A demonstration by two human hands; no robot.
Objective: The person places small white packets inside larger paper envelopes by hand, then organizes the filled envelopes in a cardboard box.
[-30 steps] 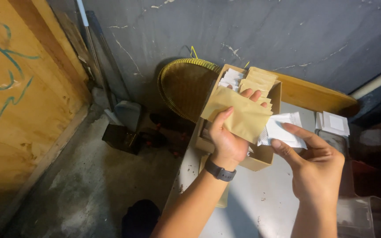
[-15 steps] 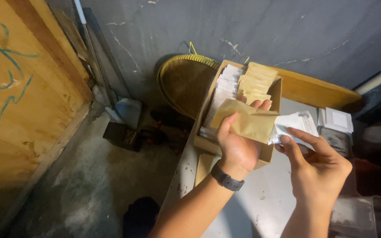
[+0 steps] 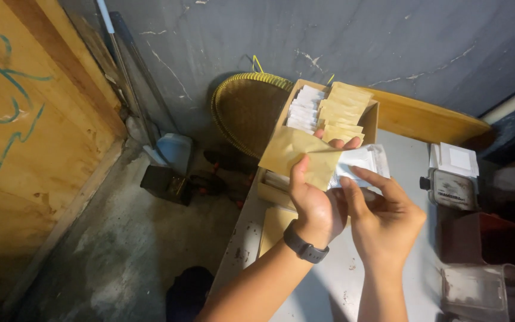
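The left hand (image 3: 316, 206), with a dark watch (image 3: 305, 245) on its wrist, was raised over the pale grey surface (image 3: 353, 280) and its grip was closed on a brown paper envelope (image 3: 300, 156), thumb on the near face and fingertips showing past the far edge. The envelope was held tilted, above the near end of an open cardboard box (image 3: 369, 117). The right hand (image 3: 382, 217) was just beside the left, its fingers pinching a white sachet (image 3: 362, 162) whose left part lay behind the envelope; whether the sachet was inside the envelope or only behind it could not be told. The box stood at the far edge of the surface and held two rows standing on edge: white sachets (image 3: 305, 108) on the left and more brown envelopes (image 3: 341, 106) on the right. Another brown envelope (image 3: 274, 229) lay flat on the surface under the left forearm. To the right on the surface sat a small grey device (image 3: 453, 189) with white paper squares (image 3: 455, 160) just behind it, and a clear plastic container (image 3: 484, 292) stood near the bottom right corner. Behind the box a round woven tray (image 3: 247, 110) leaned against the grey wall (image 3: 341, 36), and a wooden board (image 3: 424, 119) lay along the wall beside it. A large plywood panel (image 3: 25, 119) stood on the left above the concrete floor (image 3: 120, 250).
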